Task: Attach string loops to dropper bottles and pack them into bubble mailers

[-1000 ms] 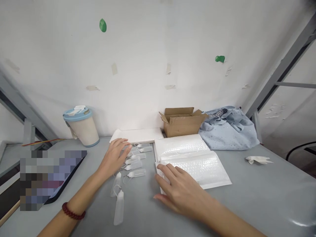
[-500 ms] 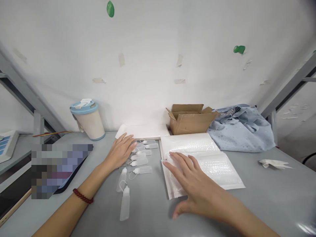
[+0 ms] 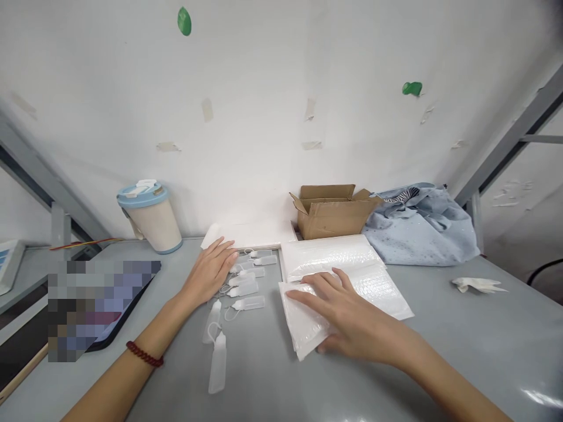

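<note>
My right hand (image 3: 352,319) holds the near edge of a white bubble mailer (image 3: 301,325), fingers on top and thumb at its near edge. More white bubble mailers (image 3: 329,258) lie under and behind it. My left hand (image 3: 206,274) rests flat with fingers extended, fingertips at the front edge of a flat white stack (image 3: 259,235). Beside it lie several small translucent squeeze bottles (image 3: 249,302) with looped white caps. Closest to me is one bottle (image 3: 217,369) lying lengthwise; part of the group is hidden behind my left fingers.
An open cardboard box (image 3: 336,217) stands against the wall, with a light blue cloth bundle (image 3: 420,228) on its right. A lidded cup (image 3: 153,223) is at back left, a blurred-out phone-like device (image 3: 105,310) nearer. Crumpled tissue (image 3: 477,285) lies at right.
My right thumb has come in toward the fingers, closing on the edge of the top bubble mailer. My left hand stays put. The whole view has shifted slightly.
</note>
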`<state>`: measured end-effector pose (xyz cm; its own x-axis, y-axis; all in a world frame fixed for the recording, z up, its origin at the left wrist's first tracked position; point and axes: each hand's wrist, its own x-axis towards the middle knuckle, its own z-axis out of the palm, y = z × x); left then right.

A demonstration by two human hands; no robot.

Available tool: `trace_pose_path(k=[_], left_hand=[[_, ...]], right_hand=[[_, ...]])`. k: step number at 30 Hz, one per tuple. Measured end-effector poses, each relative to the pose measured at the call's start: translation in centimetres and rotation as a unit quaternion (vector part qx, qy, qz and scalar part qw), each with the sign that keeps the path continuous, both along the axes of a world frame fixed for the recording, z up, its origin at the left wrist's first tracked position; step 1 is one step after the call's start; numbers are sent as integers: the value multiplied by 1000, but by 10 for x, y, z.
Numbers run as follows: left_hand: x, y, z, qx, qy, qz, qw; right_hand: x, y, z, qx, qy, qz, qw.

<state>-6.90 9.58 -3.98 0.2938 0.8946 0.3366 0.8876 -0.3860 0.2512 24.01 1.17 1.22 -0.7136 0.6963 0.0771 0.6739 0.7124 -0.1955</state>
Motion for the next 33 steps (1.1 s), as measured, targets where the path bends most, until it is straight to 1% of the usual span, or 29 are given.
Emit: trace_pose_path(k=[3, 7, 10, 16, 18, 24, 30, 33], left_hand=[[0, 0, -1, 3, 4, 2, 1000], [-2, 2, -6, 2, 2, 7, 1000], [-2, 3, -7, 0, -1, 7, 1000], [0, 1, -5, 23, -10, 1, 1000], [1, 1, -4, 28, -7, -2, 1000], [1, 2, -4, 35, 9, 9, 999], [2, -1, 1, 42, 4, 24, 999], [4, -5, 6, 56, -6, 34, 998]], right_hand=[[-1, 1, -2, -22, -6, 11, 1000], [2, 7, -6, -48, -16, -21, 998], [4, 9, -8, -61, -17, -29, 998], [7, 6, -2, -90, -56, -86, 991], [8, 6, 1, -103, -61, -92, 989], [14, 10, 3, -128, -51, -78, 987], [17, 10, 2, -98, -34, -46, 994], [19, 10, 2, -96, -43, -49, 993]])
